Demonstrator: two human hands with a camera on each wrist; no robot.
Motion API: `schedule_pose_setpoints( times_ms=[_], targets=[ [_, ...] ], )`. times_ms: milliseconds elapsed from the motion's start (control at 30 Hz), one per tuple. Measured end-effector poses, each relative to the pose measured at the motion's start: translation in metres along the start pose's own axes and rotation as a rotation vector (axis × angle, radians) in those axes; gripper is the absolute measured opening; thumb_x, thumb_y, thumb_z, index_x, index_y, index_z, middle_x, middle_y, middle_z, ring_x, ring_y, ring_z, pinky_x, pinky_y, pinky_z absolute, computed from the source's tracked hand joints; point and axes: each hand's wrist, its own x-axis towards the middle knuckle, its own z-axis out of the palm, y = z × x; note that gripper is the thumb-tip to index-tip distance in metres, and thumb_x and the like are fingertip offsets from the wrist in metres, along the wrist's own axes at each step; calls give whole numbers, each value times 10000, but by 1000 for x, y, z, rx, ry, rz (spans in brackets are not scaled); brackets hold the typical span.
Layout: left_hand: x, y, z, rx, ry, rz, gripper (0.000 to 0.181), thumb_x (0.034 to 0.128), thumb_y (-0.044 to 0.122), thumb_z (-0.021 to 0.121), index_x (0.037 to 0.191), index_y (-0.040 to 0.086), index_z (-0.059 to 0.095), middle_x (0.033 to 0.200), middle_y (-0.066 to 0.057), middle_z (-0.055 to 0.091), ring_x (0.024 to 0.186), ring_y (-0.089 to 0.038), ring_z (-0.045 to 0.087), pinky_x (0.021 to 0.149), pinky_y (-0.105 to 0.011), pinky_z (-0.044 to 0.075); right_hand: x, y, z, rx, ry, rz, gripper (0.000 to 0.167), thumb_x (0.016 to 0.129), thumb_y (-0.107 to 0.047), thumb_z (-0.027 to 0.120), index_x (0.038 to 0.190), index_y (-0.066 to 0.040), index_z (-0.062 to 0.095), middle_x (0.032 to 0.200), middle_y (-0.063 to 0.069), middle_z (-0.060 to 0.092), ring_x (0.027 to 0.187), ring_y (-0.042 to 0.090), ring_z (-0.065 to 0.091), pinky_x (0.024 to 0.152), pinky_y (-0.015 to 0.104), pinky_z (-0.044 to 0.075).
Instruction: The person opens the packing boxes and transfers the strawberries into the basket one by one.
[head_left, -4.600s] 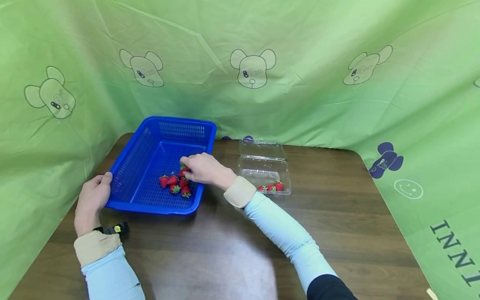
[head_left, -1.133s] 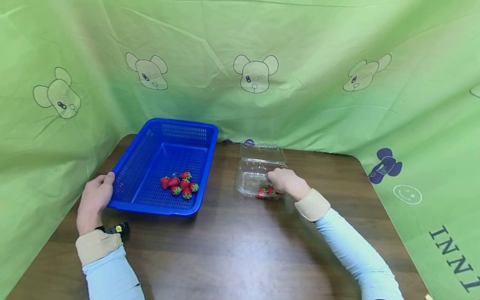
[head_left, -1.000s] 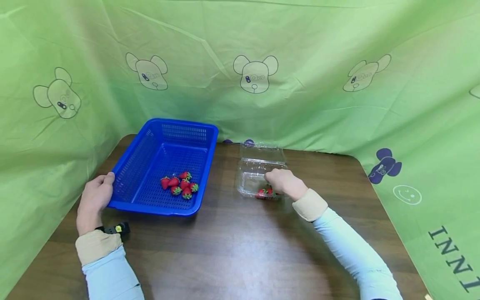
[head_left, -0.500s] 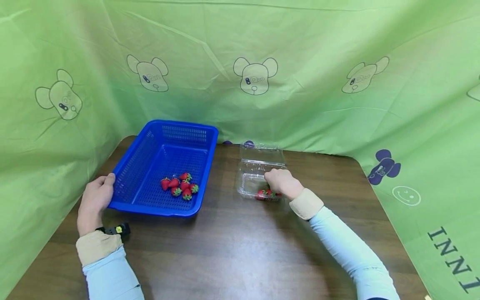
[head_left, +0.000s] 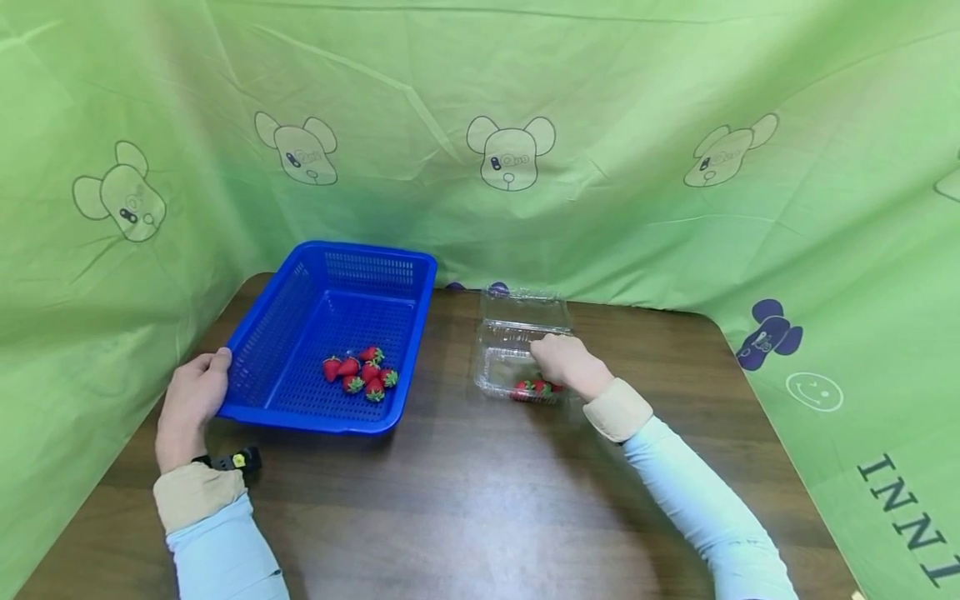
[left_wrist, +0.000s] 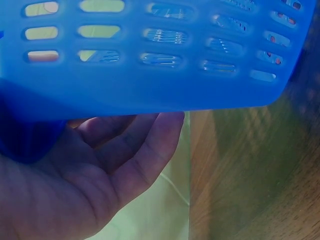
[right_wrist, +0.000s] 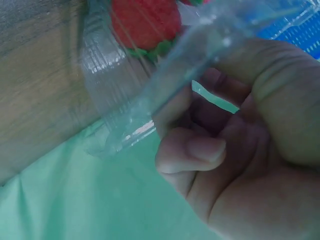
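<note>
On the left, a blue plastic basket holds several strawberries near its front right corner. My left hand grips the basket's left rim; the left wrist view shows its fingers bent under the edge. A clear hinged plastic box stands to the right with its lid folded back. Several strawberries lie along its front right side. My right hand reaches into that box over them, fingers bent. In the right wrist view, a strawberry shows through the clear wall, and the rim hides the fingertips.
A brown wooden table lies under everything. Green cloth printed with bear heads hangs behind and at both sides. A black strap with a yellow mark is on my left wrist.
My right hand moved from the basket's strawberries to the clear box; in the last second it shifted only slightly. The left hand kept its hold on the basket rim.
</note>
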Motion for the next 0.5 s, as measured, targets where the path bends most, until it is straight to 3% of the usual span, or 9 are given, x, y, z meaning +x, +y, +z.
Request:
schedule_pose_setpoints(
  times_ms=[167, 500],
  targets=[
    [0, -2, 1, -3, -7, -11, 739, 988, 547, 183, 1409, -20, 399, 1342, -296, 439, 1149, -426, 419, 915, -553, 349, -1, 2, -4, 29, 37, -1, 172, 803, 43, 535, 712, -94, 583, 807, 138, 676, 737, 312, 654, 581, 470, 542],
    [-1, -2, 1, -13, -13, -17, 756, 976, 573, 182, 1424, 1, 389, 1345, -290, 437, 1161, -429, 409, 925, -566, 339, 0, -9, -26, 46, 162, -17, 180, 694, 77, 596, 720, -97, 631, 822, 107, 670, 698, 275, 643, 548, 419, 536]
  ],
)
